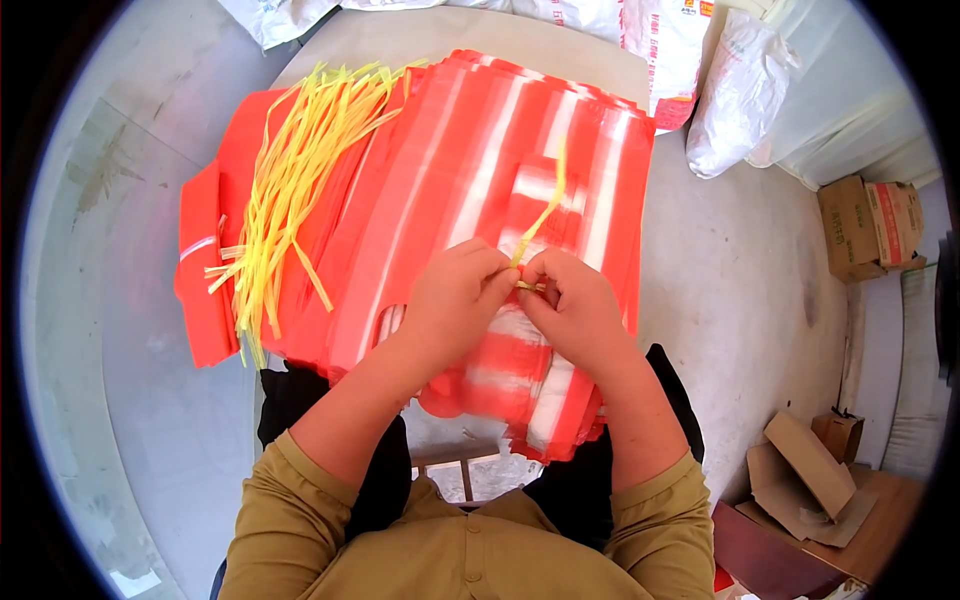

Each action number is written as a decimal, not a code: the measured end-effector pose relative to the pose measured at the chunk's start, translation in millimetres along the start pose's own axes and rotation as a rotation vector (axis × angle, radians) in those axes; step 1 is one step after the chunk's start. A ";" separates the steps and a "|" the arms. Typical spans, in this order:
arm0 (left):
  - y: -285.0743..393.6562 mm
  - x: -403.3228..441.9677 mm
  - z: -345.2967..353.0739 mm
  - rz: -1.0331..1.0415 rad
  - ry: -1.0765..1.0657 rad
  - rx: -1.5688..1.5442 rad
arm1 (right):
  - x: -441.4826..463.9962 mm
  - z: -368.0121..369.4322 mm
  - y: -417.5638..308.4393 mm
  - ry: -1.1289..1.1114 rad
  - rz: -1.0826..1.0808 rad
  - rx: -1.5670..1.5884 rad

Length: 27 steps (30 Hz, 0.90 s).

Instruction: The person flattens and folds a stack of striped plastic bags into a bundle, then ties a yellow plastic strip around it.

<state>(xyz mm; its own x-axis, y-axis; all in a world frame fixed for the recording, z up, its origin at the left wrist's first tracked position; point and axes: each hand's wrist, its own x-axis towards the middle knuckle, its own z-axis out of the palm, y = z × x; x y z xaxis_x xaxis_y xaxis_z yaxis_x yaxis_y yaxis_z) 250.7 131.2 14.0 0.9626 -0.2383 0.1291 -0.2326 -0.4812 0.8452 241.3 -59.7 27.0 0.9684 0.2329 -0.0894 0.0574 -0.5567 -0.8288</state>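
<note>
A thin yellow plastic strip (544, 214) runs up from between my hands, its loose end lying over red-and-white striped plastic bags. My left hand (455, 295) pinches the strip with thumb and forefinger. Close beside it, my right hand (572, 300) is closed with its fingertips on the strip's short end. Beneath both hands is a bundle of the striped bags (497, 372), gathered and hanging over the near edge towards my lap. A wide stack of the same bags (440, 160) spreads behind it. Left of that, a heap of yellow strips (305, 165) lies across red plastic.
White printed sacks (745, 90) stand beyond the far side. To the right are cardboard boxes (855, 230) by the wall and an opened carton (805, 475) on a brown surface. My legs are under the near edge.
</note>
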 end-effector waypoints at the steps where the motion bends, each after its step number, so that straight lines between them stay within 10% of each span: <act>1: 0.9 0.1 0.3 -0.015 -0.008 -0.001 | 0.2 3.1 2.1 0.070 -0.121 -0.058; 12: 5.8 -9.5 0.6 0.185 -0.010 0.290 | 6.8 16.3 13.9 0.371 -0.560 -0.254; 21: -0.8 -13.3 2.6 -0.120 -0.008 -0.101 | 4.4 16.0 17.0 0.291 -0.422 -0.064; 27: 0.0 -9.6 1.9 -0.245 -0.017 -0.232 | 1.1 -0.2 -0.4 0.011 0.095 0.373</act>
<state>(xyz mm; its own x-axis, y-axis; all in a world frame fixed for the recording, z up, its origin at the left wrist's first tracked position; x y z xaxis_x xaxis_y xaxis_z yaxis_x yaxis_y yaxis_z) 241.2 131.9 11.9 0.9830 -0.1546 -0.0993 0.0448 -0.3219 0.9457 242.4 -59.4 27.3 0.9678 0.1848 -0.1709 -0.1227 -0.2461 -0.9614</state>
